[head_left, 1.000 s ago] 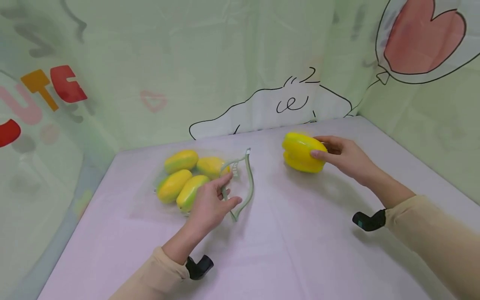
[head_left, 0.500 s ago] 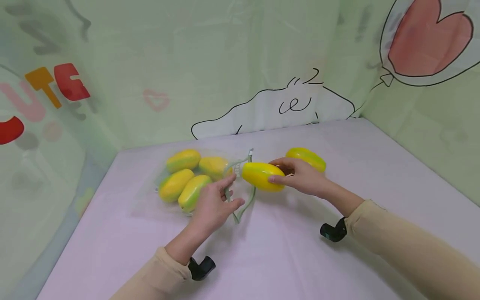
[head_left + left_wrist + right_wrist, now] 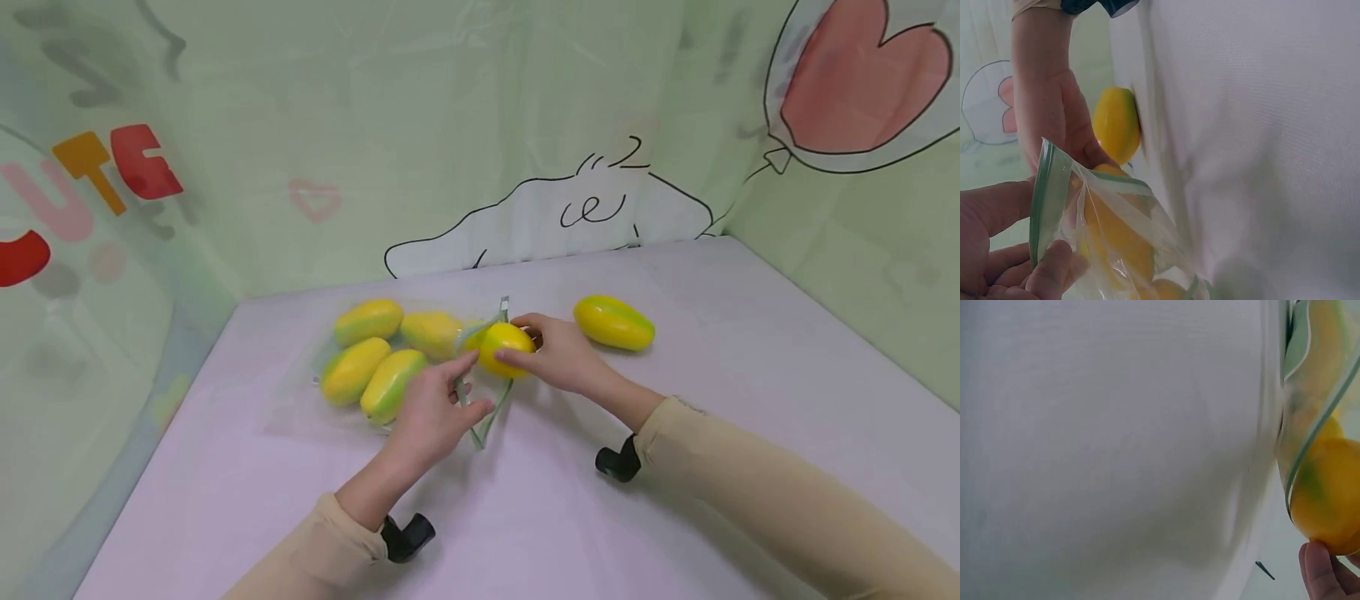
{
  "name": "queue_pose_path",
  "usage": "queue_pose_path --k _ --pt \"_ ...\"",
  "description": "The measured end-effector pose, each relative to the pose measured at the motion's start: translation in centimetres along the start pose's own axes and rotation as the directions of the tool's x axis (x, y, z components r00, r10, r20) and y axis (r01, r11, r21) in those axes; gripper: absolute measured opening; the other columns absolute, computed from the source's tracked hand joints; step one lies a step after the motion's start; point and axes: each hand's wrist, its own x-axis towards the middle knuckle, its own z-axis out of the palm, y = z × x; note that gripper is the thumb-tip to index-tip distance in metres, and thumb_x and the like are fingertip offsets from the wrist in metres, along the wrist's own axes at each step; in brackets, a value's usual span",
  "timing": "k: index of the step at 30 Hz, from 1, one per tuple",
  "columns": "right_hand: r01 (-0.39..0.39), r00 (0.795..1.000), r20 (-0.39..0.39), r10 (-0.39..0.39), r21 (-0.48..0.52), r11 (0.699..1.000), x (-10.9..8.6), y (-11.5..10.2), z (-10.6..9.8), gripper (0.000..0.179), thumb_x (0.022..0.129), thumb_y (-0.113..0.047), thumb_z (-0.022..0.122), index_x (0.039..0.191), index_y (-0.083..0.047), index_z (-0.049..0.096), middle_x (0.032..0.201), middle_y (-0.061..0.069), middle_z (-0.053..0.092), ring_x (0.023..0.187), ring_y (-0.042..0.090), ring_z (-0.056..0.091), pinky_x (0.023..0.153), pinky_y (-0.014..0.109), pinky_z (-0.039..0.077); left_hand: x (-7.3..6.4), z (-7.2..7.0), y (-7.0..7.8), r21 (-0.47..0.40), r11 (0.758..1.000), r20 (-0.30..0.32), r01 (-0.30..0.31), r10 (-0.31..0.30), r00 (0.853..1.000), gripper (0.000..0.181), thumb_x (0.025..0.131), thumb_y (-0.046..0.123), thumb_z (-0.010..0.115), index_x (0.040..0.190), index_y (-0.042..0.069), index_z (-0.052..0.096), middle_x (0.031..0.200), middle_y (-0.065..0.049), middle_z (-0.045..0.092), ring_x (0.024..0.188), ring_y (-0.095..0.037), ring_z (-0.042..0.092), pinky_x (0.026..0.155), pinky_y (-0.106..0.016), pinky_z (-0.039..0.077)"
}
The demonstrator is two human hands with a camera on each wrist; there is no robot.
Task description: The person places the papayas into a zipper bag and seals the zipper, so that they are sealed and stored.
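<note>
My right hand (image 3: 561, 354) grips a yellow mango (image 3: 504, 348) by its near end, thumb in front and fingers behind. The mango's far end is inside the mouth of a clear zip bag (image 3: 296, 414) with green seal strips. My left hand (image 3: 429, 414) holds the bag's near edge at the mouth. In the left wrist view its fingers curl round a green seal strip (image 3: 1040, 206). Several yellow-green mangoes (image 3: 356, 372) lie inside the bag. In the right wrist view, the held mango (image 3: 1329, 500) overlaps the seal strip, with my fingertips at its lower side.
One loose mango (image 3: 613, 322) lies on the pale lilac tablecloth (image 3: 555, 500), behind and to the right of my right hand. A light green printed curtain (image 3: 465, 125) surrounds the table at the back and sides.
My right hand has carried one mango left from beside the loose one into the bag's mouth. The loose mango has come into full view. My left hand stays at the bag.
</note>
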Motion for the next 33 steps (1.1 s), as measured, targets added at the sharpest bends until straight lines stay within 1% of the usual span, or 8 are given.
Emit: queue_pose_path --k 8,14,17,20,23,25,30,33 --pt "-0.03 0.999 -0.045 0.03 -0.008 1.0 0.4 -1.0 1.0 0.069 0.093 -0.049 0.072 0.137 0.003 0.057 0.123 0.019 0.069 0.105 0.029 0.066 0.088 0.038 0.058 0.1 0.0 0.3 -0.013 1.0 0.002 -0.01 0.01 1.0 0.062 0.085 0.008 0.081 0.142 0.0 0.059 0.081 -0.008 0.058 0.073 -0.017 0.047 0.057 -0.02 0.035" --pt "-0.022 1.0 -0.013 0.022 -0.006 1.0 0.3 -1.2 1.5 0.065 0.092 -0.047 0.073 0.133 0.002 0.059 0.123 0.018 0.069 0.103 0.028 0.064 0.088 0.039 0.057 0.1 0.0 0.3 -0.023 1.0 -0.011 -0.013 0.013 1.0 0.063 0.084 0.007 0.082 0.142 -0.001 0.058 0.079 -0.005 0.052 0.072 -0.016 0.045 0.057 -0.02 0.034" --pt "-0.014 1.0 0.01 0.014 -0.008 1.0 -0.1 -1.1 1.6 0.061 0.091 -0.042 0.075 0.131 0.002 0.061 0.12 0.017 0.069 0.097 0.025 0.063 0.083 0.034 0.057 0.1 0.0 0.2 -0.026 1.0 -0.012 -0.009 0.008 1.0 0.064 0.084 0.007 0.082 0.142 -0.001 0.058 0.074 -0.002 0.042 0.069 -0.015 0.041 0.055 -0.019 0.031" --pt "0.021 0.999 0.029 -0.021 -0.023 1.0 -0.6 -1.2 1.9 0.057 0.09 -0.04 0.077 0.126 0.002 0.064 0.115 0.014 0.071 0.092 0.022 0.062 0.079 0.031 0.056 0.2 0.0 0.2 -0.026 1.0 -0.009 -0.005 0.005 1.0 0.064 0.085 0.007 0.082 0.143 -0.001 0.057 0.07 0.001 0.034 0.064 -0.013 0.036 0.053 -0.019 0.028" --pt "0.053 0.998 0.043 -0.052 -0.026 0.998 -1.0 -1.5 2.2 0.055 0.089 -0.04 0.078 0.122 0.002 0.067 0.11 0.013 0.072 0.092 0.022 0.063 0.08 0.033 0.056 0.2 0.0 0.3 -0.019 1.0 -0.01 -0.003 0.003 1.0 0.064 0.085 0.006 0.082 0.143 0.001 0.057 0.067 0.002 0.033 0.061 -0.013 0.035 0.052 -0.019 0.027" --pt "0.049 0.997 0.053 -0.047 -0.025 0.999 -1.1 -1.7 2.5 0.057 0.089 -0.042 0.077 0.124 0.003 0.067 0.112 0.014 0.072 0.094 0.023 0.063 0.082 0.034 0.057 0.2 0.0 0.4 -0.008 1.0 -0.011 -0.008 0.008 1.0 0.064 0.085 0.006 0.082 0.143 0.001 0.058 0.065 0.003 0.035 0.061 -0.013 0.036 0.052 -0.019 0.028" --pt "0.016 0.996 0.088 -0.02 0.042 0.999 -1.2 -1.9 2.7 0.06 0.092 -0.039 0.073 0.131 0.006 0.062 0.117 0.018 0.071 0.096 0.024 0.066 0.079 0.031 0.058 0.1 0.1 0.5 0.01 1.0 -0.015 -0.027 0.027 1.0 0.063 0.084 0.006 0.083 0.142 0.0 0.059 0.065 0.003 0.038 0.062 -0.013 0.039 0.052 -0.019 0.03" --pt "0.014 0.992 0.121 -0.032 0.147 0.989 -1.4 -1.9 2.5 0.052 0.095 -0.032 0.069 0.132 0.004 0.063 0.117 0.016 0.071 0.096 0.023 0.068 0.079 0.029 0.058 0.1 0.2 0.6 0.018 0.999 -0.02 -0.038 0.039 0.999 0.063 0.083 0.007 0.083 0.141 0.0 0.059 0.065 0.002 0.038 0.061 -0.012 0.038 0.052 -0.019 0.03"
